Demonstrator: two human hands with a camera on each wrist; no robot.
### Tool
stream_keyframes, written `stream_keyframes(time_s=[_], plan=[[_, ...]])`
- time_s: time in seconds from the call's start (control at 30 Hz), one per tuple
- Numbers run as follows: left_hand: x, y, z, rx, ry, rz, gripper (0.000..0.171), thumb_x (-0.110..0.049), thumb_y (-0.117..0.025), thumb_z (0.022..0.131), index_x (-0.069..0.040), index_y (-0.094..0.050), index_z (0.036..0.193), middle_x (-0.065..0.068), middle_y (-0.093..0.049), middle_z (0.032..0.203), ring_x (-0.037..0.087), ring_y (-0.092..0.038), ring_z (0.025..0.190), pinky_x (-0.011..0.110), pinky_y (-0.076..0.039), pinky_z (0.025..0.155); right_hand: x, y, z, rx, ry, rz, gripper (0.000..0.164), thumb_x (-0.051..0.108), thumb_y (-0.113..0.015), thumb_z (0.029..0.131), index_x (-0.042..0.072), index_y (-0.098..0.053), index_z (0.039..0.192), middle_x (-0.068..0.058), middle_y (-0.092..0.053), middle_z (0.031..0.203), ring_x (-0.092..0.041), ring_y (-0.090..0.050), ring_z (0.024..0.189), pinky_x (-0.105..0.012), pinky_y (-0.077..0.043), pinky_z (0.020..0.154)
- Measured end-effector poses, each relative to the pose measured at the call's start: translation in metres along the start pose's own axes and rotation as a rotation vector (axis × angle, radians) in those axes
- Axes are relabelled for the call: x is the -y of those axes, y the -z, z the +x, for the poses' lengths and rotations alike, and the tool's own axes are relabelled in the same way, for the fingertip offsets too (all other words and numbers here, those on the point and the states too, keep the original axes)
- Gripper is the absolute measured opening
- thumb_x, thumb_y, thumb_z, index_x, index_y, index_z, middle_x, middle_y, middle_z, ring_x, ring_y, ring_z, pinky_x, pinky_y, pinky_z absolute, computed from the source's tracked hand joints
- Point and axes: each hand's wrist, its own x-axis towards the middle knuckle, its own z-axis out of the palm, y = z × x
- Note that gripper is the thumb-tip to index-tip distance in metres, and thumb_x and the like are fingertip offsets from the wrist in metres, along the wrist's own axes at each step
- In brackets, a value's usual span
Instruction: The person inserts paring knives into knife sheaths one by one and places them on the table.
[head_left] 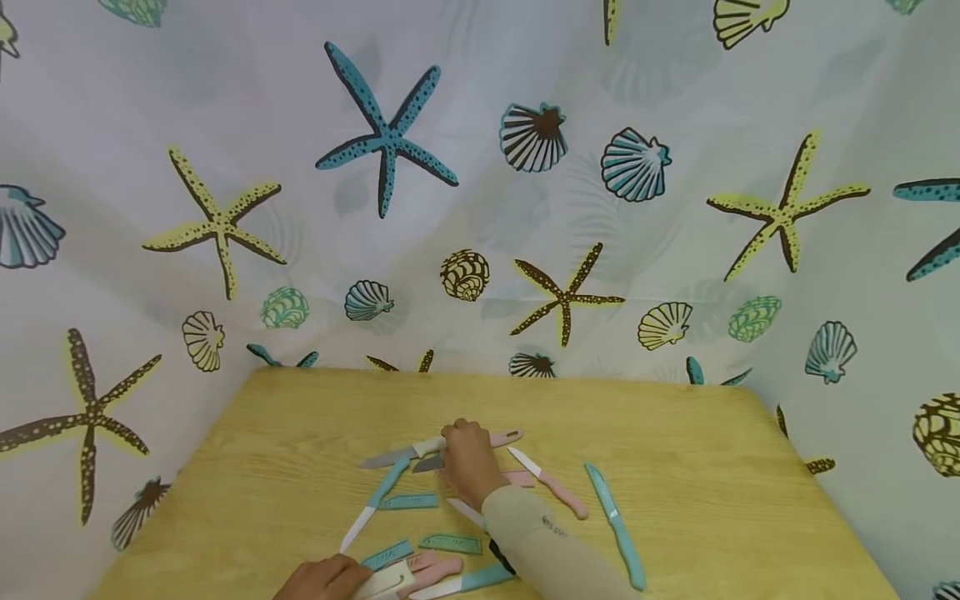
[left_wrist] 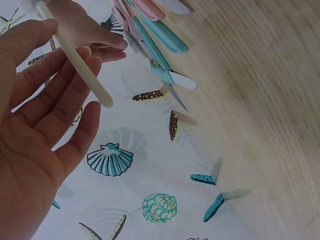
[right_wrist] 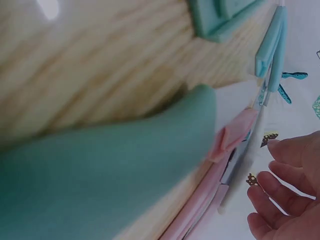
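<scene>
In the head view my left hand (head_left: 322, 581) is at the front edge of the table. It pinches a flat cream knife sheath (head_left: 387, 578), seen edge-on as a cream strip (left_wrist: 82, 70) in the left wrist view. Farther back, my right hand (head_left: 468, 458) reaches down over a cream-handled knife (head_left: 427, 447) and a pink knife handle (head_left: 507, 436). The right wrist view shows the fingers of my right hand (right_wrist: 290, 190) spread and loosely bent, close beside a cream handle (right_wrist: 245, 165) with nothing gripped. A grey blade (head_left: 428, 464) pokes out left of that hand.
A pink knife (head_left: 558, 492) and a teal knife (head_left: 618, 529) lie to the right, a teal knife (head_left: 386, 487) to the left. Teal sheaths (head_left: 408, 501), a green sheath (head_left: 450, 543) and pink pieces (head_left: 435, 568) lie nearer. A shell-patterned cloth (head_left: 480, 217) surrounds the wooden table (head_left: 712, 500).
</scene>
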Motion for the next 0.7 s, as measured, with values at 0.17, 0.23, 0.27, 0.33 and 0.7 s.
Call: stream_keyframes(time_s=[0.17,0.23,0.27,0.33,0.7], plan=[[-0.002,-0.005,-0.006,-0.018,0.089,-0.007,0.035,-0.036,-0.083,0.074,-0.009,-0.07,0.093,-0.004,-0.062,0.08,0.001,-0.055,0.065,0.014,-0.041,0.051,0.002,-0.01,0.004,-0.003,0.008,-0.071,0.02,0.019,-0.077,0.083,0.01,-0.071,0.101,-0.004,-0.065,0.096,-0.019,-0.059,0.082,-0.034,-0.053,0.074],[-0.002,-0.007,-0.009,-0.05,0.089,0.001,0.034,-0.035,-0.083,0.073,-0.009,-0.071,0.091,-0.005,-0.062,0.079,0.0,-0.054,0.064,0.014,-0.04,0.051,0.003,-0.014,0.006,-0.006,0.022,-0.086,0.02,0.019,-0.077,0.082,0.01,-0.072,0.099,-0.004,-0.065,0.096,-0.019,-0.06,0.082,-0.034,-0.053,0.072],[-0.002,-0.009,-0.011,-0.065,0.077,0.004,0.033,-0.034,-0.084,0.073,-0.009,-0.071,0.09,-0.005,-0.062,0.078,-0.001,-0.054,0.063,0.014,-0.04,0.05,0.003,-0.016,0.006,-0.001,0.028,-0.093,0.021,0.02,-0.077,0.082,0.01,-0.072,0.1,-0.004,-0.065,0.097,-0.019,-0.06,0.082,-0.034,-0.053,0.072],[-0.001,-0.013,-0.013,-0.108,0.033,0.007,0.032,-0.033,-0.084,0.072,-0.008,-0.071,0.088,-0.003,-0.062,0.075,-0.001,-0.053,0.061,0.012,-0.039,0.048,0.004,-0.019,0.007,0.002,0.037,-0.106,0.021,0.019,-0.077,0.083,0.01,-0.072,0.1,-0.004,-0.065,0.098,-0.019,-0.06,0.082,-0.033,-0.054,0.07],[0.004,-0.017,-0.013,-0.099,0.014,0.021,0.033,-0.032,-0.086,0.07,-0.011,-0.07,0.089,-0.005,-0.06,0.077,-0.001,-0.053,0.062,0.012,-0.039,0.05,0.008,-0.016,0.015,0.046,0.064,-0.2,0.013,0.018,-0.075,0.084,0.014,-0.073,0.096,0.0,-0.067,0.092,-0.018,-0.061,0.08,-0.03,-0.054,0.067]])
